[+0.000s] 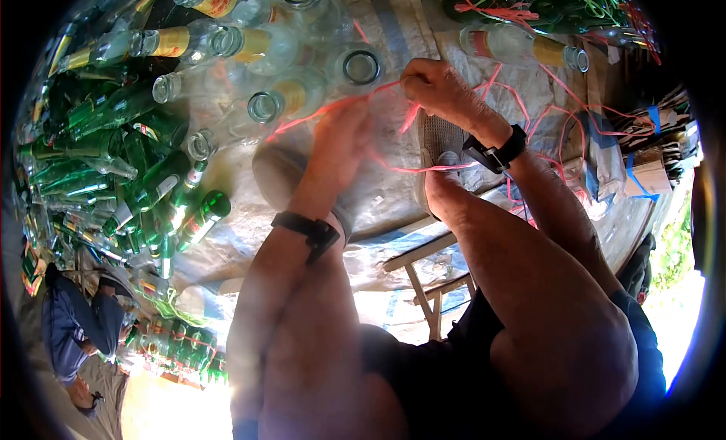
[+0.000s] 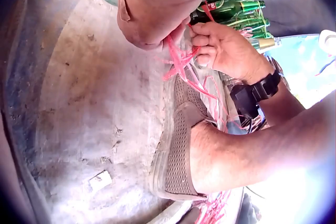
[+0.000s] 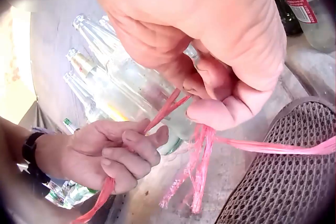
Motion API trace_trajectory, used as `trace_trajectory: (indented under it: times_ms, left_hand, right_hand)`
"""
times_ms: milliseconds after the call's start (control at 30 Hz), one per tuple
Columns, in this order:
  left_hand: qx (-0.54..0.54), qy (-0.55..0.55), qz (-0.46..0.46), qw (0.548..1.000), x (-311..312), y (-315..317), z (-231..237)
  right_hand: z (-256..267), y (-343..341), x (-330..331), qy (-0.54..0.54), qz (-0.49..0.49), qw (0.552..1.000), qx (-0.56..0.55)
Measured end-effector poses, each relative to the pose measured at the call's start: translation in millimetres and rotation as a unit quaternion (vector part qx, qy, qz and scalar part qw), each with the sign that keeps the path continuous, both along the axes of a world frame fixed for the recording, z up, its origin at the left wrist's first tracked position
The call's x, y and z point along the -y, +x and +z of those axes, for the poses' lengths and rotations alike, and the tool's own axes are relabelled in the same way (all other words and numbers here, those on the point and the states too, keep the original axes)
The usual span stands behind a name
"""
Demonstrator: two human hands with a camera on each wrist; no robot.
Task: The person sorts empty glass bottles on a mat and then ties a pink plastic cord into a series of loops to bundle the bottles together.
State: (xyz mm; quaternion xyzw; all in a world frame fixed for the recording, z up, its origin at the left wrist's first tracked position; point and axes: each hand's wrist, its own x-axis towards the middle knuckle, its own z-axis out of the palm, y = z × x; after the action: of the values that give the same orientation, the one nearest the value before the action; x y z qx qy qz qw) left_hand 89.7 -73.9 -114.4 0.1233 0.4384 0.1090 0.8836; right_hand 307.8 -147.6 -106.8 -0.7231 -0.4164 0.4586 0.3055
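Pink plastic string runs taut between both hands. My left hand grips one part in its curled fingers, with a length trailing out below the fist in the right wrist view. My right hand pinches the string between thumb and fingers, and frayed ends dangle beneath it. Just beyond the hands stand several clear glass bottles, some with yellow labels; the string passes close by the nearest ones. In the left wrist view my left hand hides part of the string.
Many green bottles lie heaped at the left. A labelled clear bottle lies at the upper right, near more green bottles. Loose pink string tangles on the right. My shoe, a wooden stool and another person also show.
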Motion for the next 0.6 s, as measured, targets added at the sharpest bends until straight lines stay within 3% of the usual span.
trace_trajectory:
  times_ms: [100, 167, 267, 600]
  left_hand:
    - [0.010, 0.003, 0.007, 1.000, 2, 3, -1]
    - [0.015, 0.003, 0.006, 1.000, 2, 5, -1]
    - [0.019, 0.000, 0.007, 1.000, 2, 11, -2]
    - [-0.054, -0.007, 0.028, 0.998, 6, 22, 8]
  right_hand:
    - [-1, 4, 0, -0.013, -0.009, 1.000, -0.015]
    - [-8, 6, 1, 0.068, -0.008, 0.997, 0.035]
    - [-4, 12, 3, 0.012, -0.014, 0.999, 0.046]
    - [-7, 25, 16, 0.006, -0.049, 0.998, 0.043]
